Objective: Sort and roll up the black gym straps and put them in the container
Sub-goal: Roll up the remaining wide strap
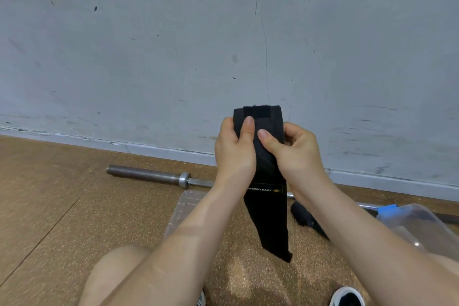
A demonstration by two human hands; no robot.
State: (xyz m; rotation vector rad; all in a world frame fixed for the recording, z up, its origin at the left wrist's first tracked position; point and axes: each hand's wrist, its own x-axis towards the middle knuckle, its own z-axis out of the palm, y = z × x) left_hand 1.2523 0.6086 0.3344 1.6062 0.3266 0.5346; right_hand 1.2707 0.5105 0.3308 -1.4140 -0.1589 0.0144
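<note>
A speckled cork-brown floor meets a scuffed grey wall; a barbell lies along the skirting. The left hand and right hand hold a black strap up in mid-air, long axis near vertical, loose end hanging toward the floor. Both thumbs press its upper part against curled fingers. A clear container sits on the right, a clear lid on the left.
</note>
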